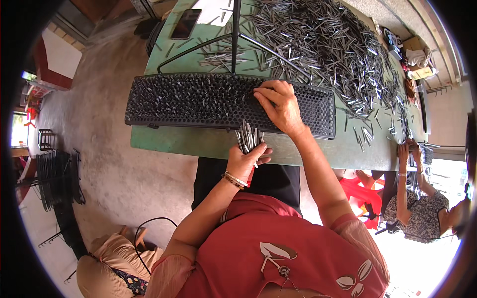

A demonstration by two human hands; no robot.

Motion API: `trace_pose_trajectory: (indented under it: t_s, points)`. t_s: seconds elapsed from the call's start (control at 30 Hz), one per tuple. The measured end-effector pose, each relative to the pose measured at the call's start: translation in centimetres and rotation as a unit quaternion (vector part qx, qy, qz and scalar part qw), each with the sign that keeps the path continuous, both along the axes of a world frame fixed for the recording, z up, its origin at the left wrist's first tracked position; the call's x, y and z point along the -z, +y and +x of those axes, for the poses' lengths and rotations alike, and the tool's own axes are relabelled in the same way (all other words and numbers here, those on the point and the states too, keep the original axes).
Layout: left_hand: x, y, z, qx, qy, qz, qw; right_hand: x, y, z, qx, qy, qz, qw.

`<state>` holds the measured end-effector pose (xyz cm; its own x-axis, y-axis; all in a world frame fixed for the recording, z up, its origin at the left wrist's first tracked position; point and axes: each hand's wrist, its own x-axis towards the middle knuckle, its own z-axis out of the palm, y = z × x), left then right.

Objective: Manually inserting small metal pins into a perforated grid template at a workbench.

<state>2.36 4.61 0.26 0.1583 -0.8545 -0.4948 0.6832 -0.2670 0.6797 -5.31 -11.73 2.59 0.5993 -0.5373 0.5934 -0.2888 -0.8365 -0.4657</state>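
My left hand (248, 158) is closed around a bundle of slim grey metal pieces (248, 137), held just in front of the table's near edge with their tips fanned upward. My right hand (279, 107) is over the long black perforated rack (318, 111), its thumb and fingers pinched together near the holes. Whatever sits between those fingertips is hidden. Many similar metal pieces stand upright in the rack's left and middle part, while open holes show toward its right end. A black metal frame (234, 47) rises behind the rack.
A large heap of loose metal pieces (328, 44) covers the back right of the green table (198, 141). A phone (186, 24) lies at the far left. At the right, another person (422, 213) works at the table. Black racks (54, 179) stand on the left.
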Motion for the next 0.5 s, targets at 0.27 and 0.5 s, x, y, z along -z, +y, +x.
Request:
trace_pose_trajectory:
  t_s: [0.27,0.5]
  points:
    - [0.13,0.01,-0.09,0.011,0.003,-0.002,1.0,-0.41,0.28,-0.18,0.038,0.026,-0.023,0.999]
    - [0.15,0.01,-0.26,0.012,0.001,-0.005,1.0,-0.42,0.82,-0.52,0.027,0.039,0.017,0.999]
